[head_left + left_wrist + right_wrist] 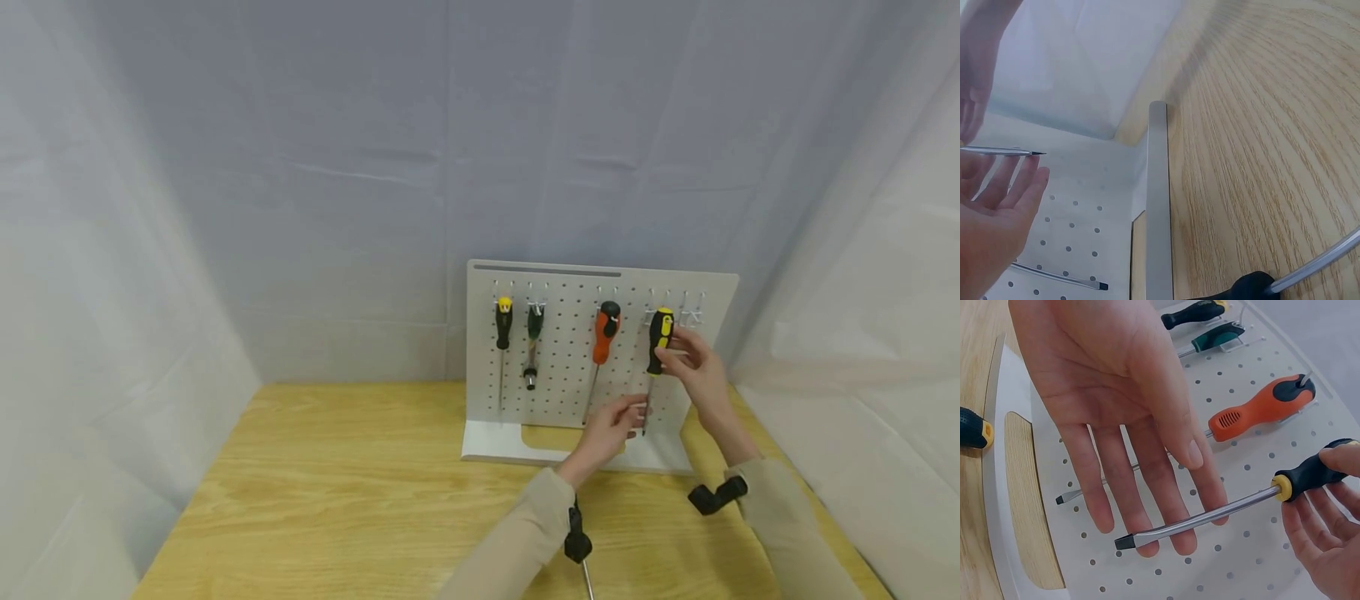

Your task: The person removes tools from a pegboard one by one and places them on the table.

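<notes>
Four handled tools ranged across the pegboard (555,392) in the right half of the head view; the black-and-yellow screwdriver (661,342) was the rightmost of them, near the wire hooks (692,317), though I could not tell whether it hung from one; the right grip (697,367) pinched its handle (1313,475) between thumb and fingers; the left grip (611,423), lower in the head view, held nothing clasped, its fingers nearly straight and their ends touching the shaft (1216,512) close to the flat tip.

It looked a light, stiff thing with nothing fragile about it; the handle's black parts were probably rubbery and sure under the fingers, whereas the bare metal shaft was likely slick and apt to roll in a loose hold; most of the bulk sat in the handle, so that seemed the place to take hold, thumb opposite fingers; the shaft was better merely steadied; the dark blade end asked for some care near skin; the orange screwdriver (602,346), its neighbour to the left, stood clear of the right grip.
</notes>
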`<state>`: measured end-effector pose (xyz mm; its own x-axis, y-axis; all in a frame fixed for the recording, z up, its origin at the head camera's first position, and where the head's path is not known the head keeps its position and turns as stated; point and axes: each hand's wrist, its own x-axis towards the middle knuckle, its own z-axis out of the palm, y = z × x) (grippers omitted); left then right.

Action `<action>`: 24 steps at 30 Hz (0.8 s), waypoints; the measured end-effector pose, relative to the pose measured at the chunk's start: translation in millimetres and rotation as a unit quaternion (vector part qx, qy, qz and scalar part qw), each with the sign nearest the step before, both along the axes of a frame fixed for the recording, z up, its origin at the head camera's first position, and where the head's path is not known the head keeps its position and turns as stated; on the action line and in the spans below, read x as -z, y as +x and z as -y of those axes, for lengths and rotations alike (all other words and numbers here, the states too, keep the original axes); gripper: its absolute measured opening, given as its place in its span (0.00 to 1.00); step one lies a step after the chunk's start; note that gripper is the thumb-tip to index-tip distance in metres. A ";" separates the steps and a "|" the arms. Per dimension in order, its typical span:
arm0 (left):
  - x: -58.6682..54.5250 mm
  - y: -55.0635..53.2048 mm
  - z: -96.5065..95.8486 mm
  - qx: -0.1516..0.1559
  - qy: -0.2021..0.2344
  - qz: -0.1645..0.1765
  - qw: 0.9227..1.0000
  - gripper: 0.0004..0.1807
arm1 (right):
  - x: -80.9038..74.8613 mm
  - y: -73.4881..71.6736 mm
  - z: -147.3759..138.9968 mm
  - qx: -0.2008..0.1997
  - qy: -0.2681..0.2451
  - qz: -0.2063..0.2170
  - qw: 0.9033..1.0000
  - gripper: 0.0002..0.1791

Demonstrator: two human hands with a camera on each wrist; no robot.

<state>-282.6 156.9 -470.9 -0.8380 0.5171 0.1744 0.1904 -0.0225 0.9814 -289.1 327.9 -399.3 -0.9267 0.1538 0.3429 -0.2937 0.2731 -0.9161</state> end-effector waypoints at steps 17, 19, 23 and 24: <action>-13.1 17.5 2.1 0.030 0.008 0.001 1.000 0.20 | -8.1 14.7 -1.2 0.020 0.017 0.012 1.000 0.31; -14.4 19.2 2.3 0.034 0.013 0.003 0.999 0.20 | -8.7 15.7 -2.0 0.021 0.018 0.015 1.000 0.31; -15.7 22.1 2.6 0.035 0.019 0.013 0.999 0.20 | -9.5 18.0 -2.8 0.016 0.014 0.015 1.000 0.31; -15.6 22.6 2.5 0.033 0.019 0.015 0.999 0.20 | -9.6 18.7 -2.8 0.014 0.012 0.015 1.000 0.30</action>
